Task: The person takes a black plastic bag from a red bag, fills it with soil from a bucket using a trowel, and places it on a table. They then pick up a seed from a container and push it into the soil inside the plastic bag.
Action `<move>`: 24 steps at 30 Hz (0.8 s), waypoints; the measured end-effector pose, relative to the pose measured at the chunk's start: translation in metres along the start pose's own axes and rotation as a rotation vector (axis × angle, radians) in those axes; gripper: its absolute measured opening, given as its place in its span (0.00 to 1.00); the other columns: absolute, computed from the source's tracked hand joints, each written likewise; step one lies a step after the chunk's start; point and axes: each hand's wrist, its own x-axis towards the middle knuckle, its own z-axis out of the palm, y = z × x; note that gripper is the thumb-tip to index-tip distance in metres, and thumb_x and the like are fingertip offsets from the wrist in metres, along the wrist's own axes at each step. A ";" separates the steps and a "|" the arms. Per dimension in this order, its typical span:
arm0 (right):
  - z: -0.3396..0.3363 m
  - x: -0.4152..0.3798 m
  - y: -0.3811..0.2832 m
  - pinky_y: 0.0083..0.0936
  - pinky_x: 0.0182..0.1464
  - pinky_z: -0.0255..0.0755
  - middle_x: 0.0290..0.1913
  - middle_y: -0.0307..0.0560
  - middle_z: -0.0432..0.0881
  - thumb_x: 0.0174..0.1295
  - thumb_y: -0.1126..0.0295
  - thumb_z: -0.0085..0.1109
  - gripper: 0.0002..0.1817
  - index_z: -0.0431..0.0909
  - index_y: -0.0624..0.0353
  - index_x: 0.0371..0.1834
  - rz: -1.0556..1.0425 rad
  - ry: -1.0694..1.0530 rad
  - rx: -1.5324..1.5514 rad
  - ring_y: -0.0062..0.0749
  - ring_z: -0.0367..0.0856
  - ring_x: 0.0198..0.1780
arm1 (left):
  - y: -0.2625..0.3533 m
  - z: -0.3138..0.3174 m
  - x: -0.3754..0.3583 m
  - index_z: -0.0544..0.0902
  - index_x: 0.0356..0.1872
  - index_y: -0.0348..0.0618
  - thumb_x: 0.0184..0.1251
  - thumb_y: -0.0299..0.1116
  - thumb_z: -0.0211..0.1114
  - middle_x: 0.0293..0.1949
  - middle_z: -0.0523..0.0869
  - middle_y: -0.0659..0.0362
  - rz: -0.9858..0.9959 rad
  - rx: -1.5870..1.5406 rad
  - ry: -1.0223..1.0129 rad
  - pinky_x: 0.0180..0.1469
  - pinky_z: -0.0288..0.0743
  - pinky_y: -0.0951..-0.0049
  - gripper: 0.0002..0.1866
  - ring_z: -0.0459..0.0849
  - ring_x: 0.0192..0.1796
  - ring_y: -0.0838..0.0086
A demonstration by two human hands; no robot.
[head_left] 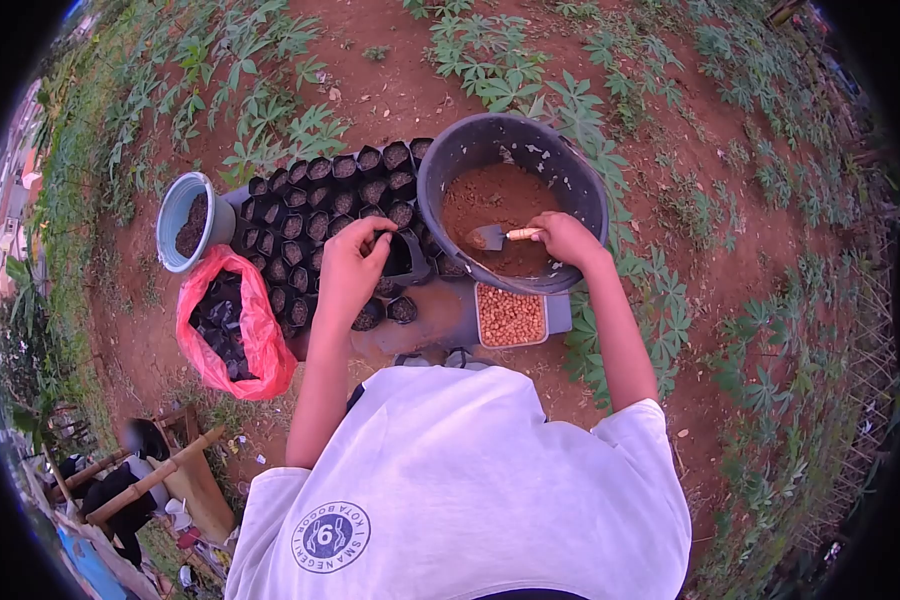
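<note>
My right hand (564, 238) is closed round the wooden handle of a small trowel (490, 237), whose grey blade rests in the reddish-brown soil (502, 200) inside a large black tub (447, 140). Just left of the tub, my left hand (358, 252) pinches the edge of a black plastic seedling bag (402, 258), its mouth open and dark inside. Rows of soil-filled seedling bags (318, 195) stand around that hand and behind it.
A box of tan pellet-like pieces (511, 318) sits below the tub. On the left are a light blue bucket (213, 230) with dark soil and a red plastic bag (267, 345) of black bags. Leafy plants (495, 60) grow around; a person (120, 495) is at lower left.
</note>
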 end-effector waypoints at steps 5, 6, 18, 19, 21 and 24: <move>-0.015 -0.018 -0.009 0.46 0.56 0.74 0.45 0.58 0.85 0.67 0.69 0.59 0.11 0.84 0.61 0.48 -0.019 0.069 0.058 0.55 0.82 0.52 | 0.021 0.007 0.002 0.85 0.42 0.37 0.64 0.26 0.68 0.19 0.74 0.56 0.063 0.119 -0.009 0.28 0.68 0.68 0.07 0.73 0.23 0.72; -0.015 -0.021 -0.007 0.46 0.56 0.74 0.45 0.58 0.85 0.67 0.69 0.59 0.11 0.84 0.61 0.48 -0.011 0.083 0.073 0.55 0.82 0.52 | 0.025 0.008 0.003 0.85 0.42 0.37 0.64 0.26 0.68 0.19 0.74 0.56 0.069 0.120 -0.007 0.28 0.68 0.68 0.07 0.73 0.23 0.72; 0.023 -0.005 -0.013 0.47 0.54 0.77 0.46 0.61 0.86 0.66 0.61 0.63 0.15 0.83 0.62 0.46 0.048 -0.185 -0.211 0.55 0.85 0.51 | 0.048 0.037 -0.010 0.82 0.37 0.38 0.61 0.27 0.70 0.26 0.76 0.54 0.191 0.203 -0.006 0.33 0.72 0.63 0.07 0.78 0.28 0.64; 0.021 -0.005 -0.015 0.47 0.54 0.77 0.46 0.61 0.86 0.66 0.61 0.63 0.15 0.83 0.62 0.46 0.047 -0.183 -0.211 0.55 0.85 0.51 | 0.046 0.039 -0.011 0.82 0.37 0.36 0.61 0.25 0.70 0.25 0.76 0.56 0.215 0.195 0.007 0.31 0.70 0.67 0.07 0.75 0.26 0.69; 0.014 -0.008 -0.017 0.47 0.55 0.77 0.49 0.61 0.86 0.66 0.62 0.62 0.17 0.81 0.63 0.50 0.071 -0.214 -0.199 0.56 0.84 0.53 | 0.047 0.042 -0.012 0.82 0.37 0.35 0.61 0.23 0.70 0.24 0.75 0.57 0.243 0.186 0.020 0.29 0.68 0.72 0.07 0.72 0.24 0.74; 0.007 -0.015 -0.015 0.42 0.55 0.78 0.51 0.59 0.85 0.66 0.60 0.64 0.18 0.82 0.64 0.50 0.060 -0.071 -0.166 0.51 0.85 0.54 | 0.056 0.043 -0.015 0.81 0.37 0.38 0.61 0.27 0.69 0.27 0.78 0.54 0.188 0.207 -0.016 0.34 0.72 0.63 0.07 0.78 0.28 0.62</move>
